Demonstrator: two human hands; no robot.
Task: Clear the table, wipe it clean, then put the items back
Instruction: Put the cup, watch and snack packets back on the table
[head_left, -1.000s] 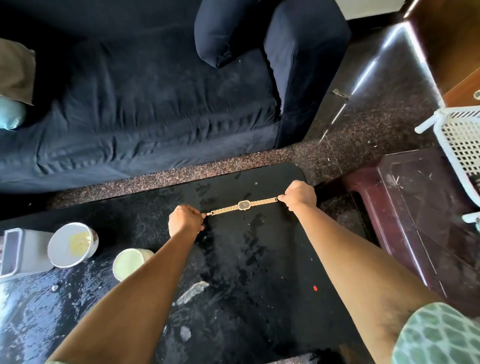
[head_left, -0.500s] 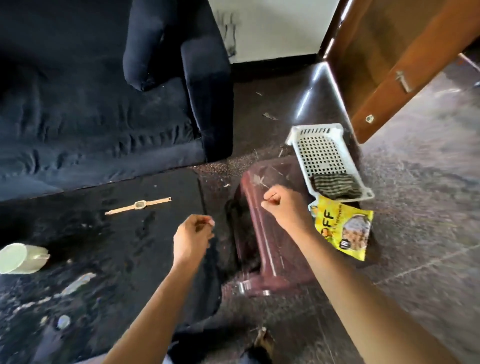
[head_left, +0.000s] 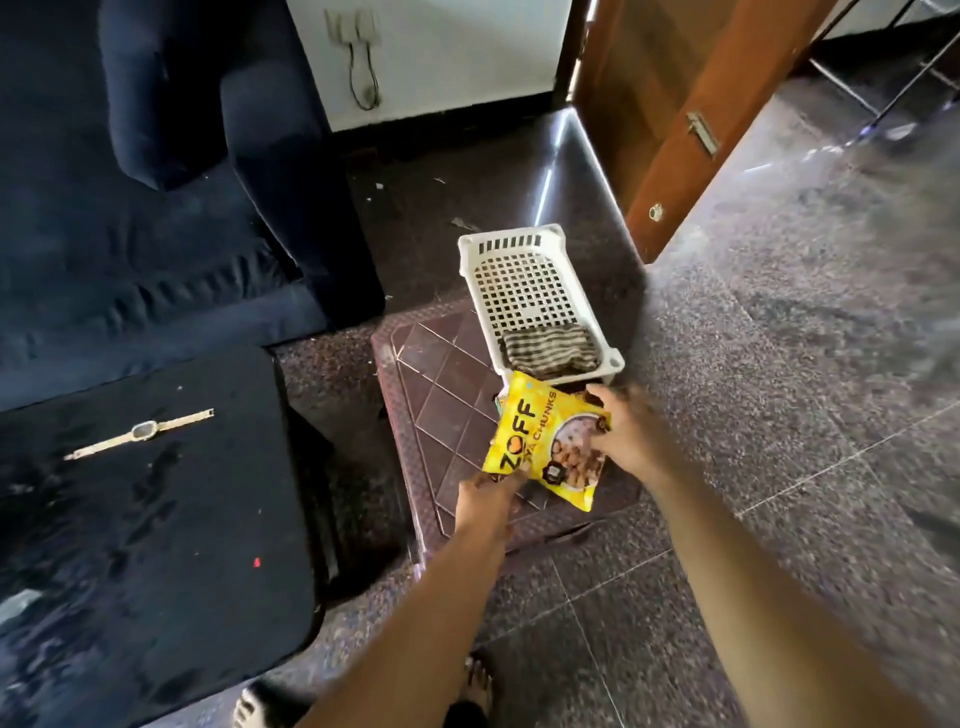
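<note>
Head view: yellow ZOFF CHUNKS packet (head_left: 524, 431)

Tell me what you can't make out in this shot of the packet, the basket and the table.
Head view only.
Left hand: fingertips hidden under the yellow packet, so its grip is unclear.
Striped cloth in the basket: anything beneath it is covered.
Watch on the table: dial too small to read.
Table: its left side is cut off by the frame edge.
</note>
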